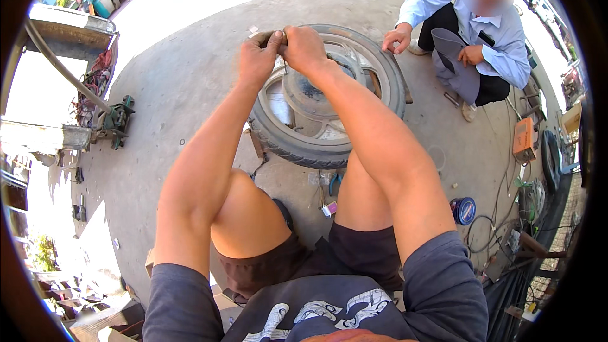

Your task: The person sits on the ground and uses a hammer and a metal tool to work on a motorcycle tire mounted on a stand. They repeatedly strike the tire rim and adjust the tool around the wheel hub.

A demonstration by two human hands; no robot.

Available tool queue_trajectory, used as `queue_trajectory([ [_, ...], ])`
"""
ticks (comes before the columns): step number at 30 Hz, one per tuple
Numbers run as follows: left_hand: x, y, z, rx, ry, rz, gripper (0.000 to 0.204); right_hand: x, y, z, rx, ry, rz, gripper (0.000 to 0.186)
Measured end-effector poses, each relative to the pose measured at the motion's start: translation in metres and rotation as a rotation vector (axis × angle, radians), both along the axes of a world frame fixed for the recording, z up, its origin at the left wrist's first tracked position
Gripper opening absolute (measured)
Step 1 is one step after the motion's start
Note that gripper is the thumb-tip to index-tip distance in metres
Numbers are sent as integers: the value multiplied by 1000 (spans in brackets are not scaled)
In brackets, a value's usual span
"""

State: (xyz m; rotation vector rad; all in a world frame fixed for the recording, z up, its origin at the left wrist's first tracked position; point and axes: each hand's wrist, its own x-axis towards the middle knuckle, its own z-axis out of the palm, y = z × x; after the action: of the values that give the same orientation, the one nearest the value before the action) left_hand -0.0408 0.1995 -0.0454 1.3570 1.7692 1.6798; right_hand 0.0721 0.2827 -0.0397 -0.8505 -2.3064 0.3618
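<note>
My left hand (258, 57) and my right hand (303, 49) are together at the far left edge of a motorcycle wheel's top, fingers closed around something small and dark that I cannot make out. The wheel lies flat beyond my knees, with its tyre (297, 155), spoked rim and dark central hub (323, 98); part of it is hidden by my right forearm. Blue-handled pliers (334, 183) and a small white-and-pink pack (329, 209) lie on the concrete between my legs.
At right a co-worker (481, 44) squats, one hand beside the tyre, the other at a grey cloth. An orange box (524, 136), blue tub (463, 211) and cables lie at right. At left are a green jack (117, 120) and a bench with tangled red items (92, 92).
</note>
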Motion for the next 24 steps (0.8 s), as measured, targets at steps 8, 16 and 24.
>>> queue_trajectory([
  [8,4,2,1,38,-102,29,24,-7,-2,-11,-16,41,-22,18],
  [16,3,-30,-14,-63,-85,61,19,30,-43,8,-180,-39,-29,27],
  [24,-13,4,-60,38,-96,23,23,90,-26,16,-284,70,-41,30],
])
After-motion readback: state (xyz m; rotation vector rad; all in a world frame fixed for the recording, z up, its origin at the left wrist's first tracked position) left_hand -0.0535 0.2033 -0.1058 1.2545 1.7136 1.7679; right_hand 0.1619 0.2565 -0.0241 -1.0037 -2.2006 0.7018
